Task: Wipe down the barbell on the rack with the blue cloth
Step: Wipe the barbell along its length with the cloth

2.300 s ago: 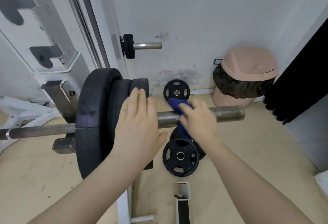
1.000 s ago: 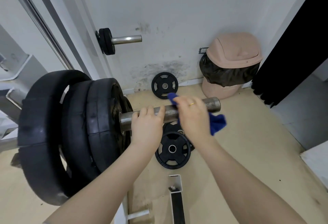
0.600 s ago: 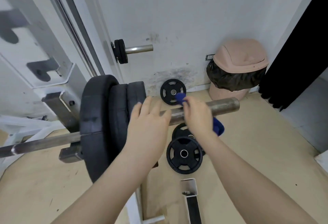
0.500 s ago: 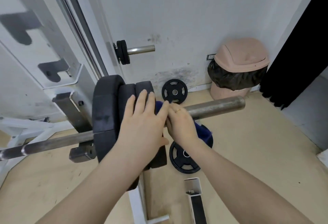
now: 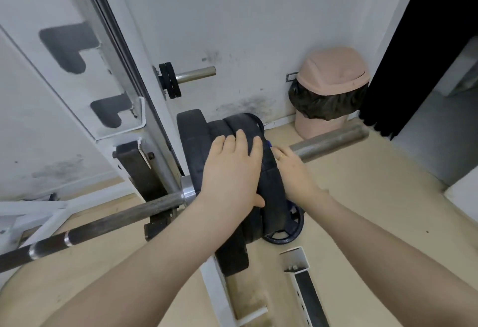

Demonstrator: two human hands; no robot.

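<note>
Wiping is at the sleeve's inner end: right hand (image 5: pixel 292 171) grips blue cloth (image 5: pixel 269 143) on barbell (image 5: pixel 328 143), left hand (image 5: pixel 232 171) lies flat-fingered on plates (image 5: pixel 196 145); next, outward stroke.

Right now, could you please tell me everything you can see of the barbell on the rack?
The barbell is a worn grey metal bar lying roughly level across the rack. Its thin dark shaft runs lower left; black plates sit on the thicker bare sleeve. The left hand rests flat on the plates; the right hand grips the sleeve beside them, a sliver of blue cloth showing.
</note>
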